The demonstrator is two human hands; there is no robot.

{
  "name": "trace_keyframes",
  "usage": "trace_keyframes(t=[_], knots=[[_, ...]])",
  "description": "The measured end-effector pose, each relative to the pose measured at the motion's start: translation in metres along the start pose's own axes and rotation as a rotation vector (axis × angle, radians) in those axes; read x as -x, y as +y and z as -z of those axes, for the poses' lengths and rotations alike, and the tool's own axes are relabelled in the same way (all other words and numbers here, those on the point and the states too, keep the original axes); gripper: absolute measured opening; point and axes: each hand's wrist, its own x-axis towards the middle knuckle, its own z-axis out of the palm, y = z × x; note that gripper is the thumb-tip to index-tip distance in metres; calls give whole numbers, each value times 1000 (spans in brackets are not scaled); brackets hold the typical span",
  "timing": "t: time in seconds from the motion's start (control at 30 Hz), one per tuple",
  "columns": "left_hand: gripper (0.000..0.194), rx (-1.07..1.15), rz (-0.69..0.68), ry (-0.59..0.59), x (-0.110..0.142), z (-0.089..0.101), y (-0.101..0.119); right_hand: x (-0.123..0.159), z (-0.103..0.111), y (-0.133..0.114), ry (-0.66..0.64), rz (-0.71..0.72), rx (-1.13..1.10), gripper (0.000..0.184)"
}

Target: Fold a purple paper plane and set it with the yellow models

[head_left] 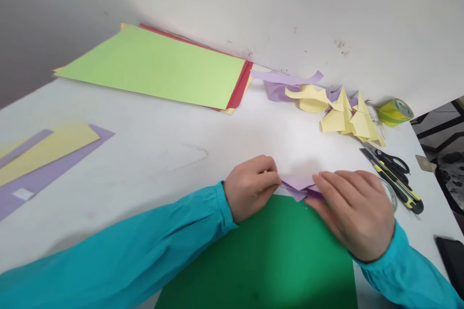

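Between my two hands is a folded piece of purple paper (297, 183), just over the far edge of a green sheet (275, 256). My left hand (253, 187) pinches its left end between thumb and fingers. On the other side, my right hand (357, 210) grips the right end, thumb below and fingers on top. Several pointed folds show in the middle of the paper; its ends are hidden by my fingers.
Green, red and yellow sheets (155, 65) lie stacked by the wall. Yellow folded shapes (340, 118) and curled strips (286, 77) stand at the back right, near a tape roll (395, 112), scissors (393, 163) and utility knife (395, 183). Purple and yellow paper pieces (54, 152) lie left.
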Motion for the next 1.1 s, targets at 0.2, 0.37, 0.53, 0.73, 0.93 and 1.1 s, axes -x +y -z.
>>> trace_keyframes(t=[0.2,0.37,0.53,0.73,0.93,1.1], knots=[[13,515,646,-198,-13,8,12,1,14,3,193,-94,111,36],[17,706,1021,-396,-20,11,13,-3,-1,4,8,-93,-138,24],[20,452,877,-464,-16,10,7,-1,-30,10,-186,-159,-353,33],[15,15,474,-380,-8,7,4,0,-47,13,-359,-182,-503,36],[28,-78,159,-265,-4,4,-3,0,-52,17,-336,-224,-601,42],[24,-77,147,-348,-5,4,-5,1,-55,17,-311,-207,-546,45]])
